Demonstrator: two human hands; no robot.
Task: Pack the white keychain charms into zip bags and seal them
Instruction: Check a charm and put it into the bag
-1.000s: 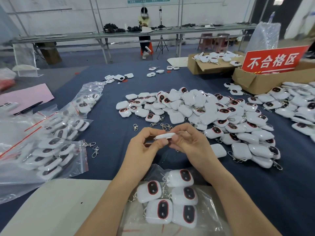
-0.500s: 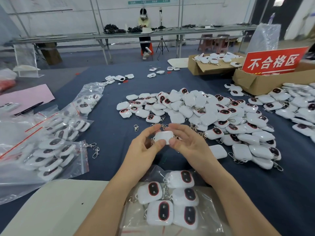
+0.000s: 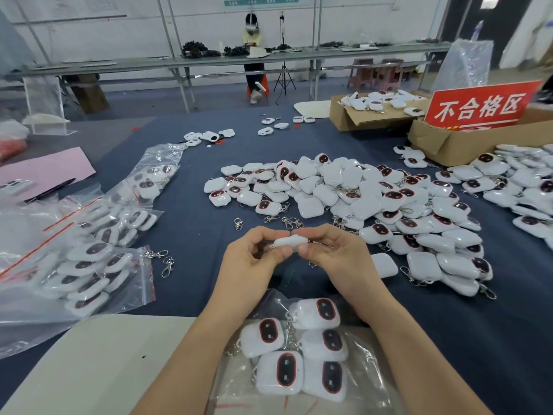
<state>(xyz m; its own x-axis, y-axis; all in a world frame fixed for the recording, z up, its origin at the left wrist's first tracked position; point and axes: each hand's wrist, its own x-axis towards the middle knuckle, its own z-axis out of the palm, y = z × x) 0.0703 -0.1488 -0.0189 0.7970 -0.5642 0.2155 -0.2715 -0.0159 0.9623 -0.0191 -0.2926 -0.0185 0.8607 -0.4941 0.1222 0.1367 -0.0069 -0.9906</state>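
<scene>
A: What are the hands doing?

B: Both are up over the blue cloth [image 3: 194, 232]. The left hand [image 3: 251, 262] and right hand [image 3: 338, 259] pinch 1 white charm [image 3: 288, 241] between them, thumbs under it and fingertips curled over its top. It is held edge-on, so its face does not show.

A: And the zip bag?

B: A clear zip bag [image 3: 369, 366] lies just below the wrists, near the table edge. 5 white charms [image 3: 281, 372] with dark oval faces ringed in red sit in a cluster there. Whether they are inside it or lying on it, I cannot tell.

A: Where is the rest of the stock?

B: A big loose pile [image 3: 359, 199] lies beyond the hands and runs off to the right. Filled bags [image 3: 89, 259] with red seal strips are heaped at the left, with 2 metal clasps [image 3: 166, 260] just beside them.

A: Anything behind?

B: A cardboard box [image 3: 466, 142] with a red sign [image 3: 478, 106] stands at the far right.
</scene>
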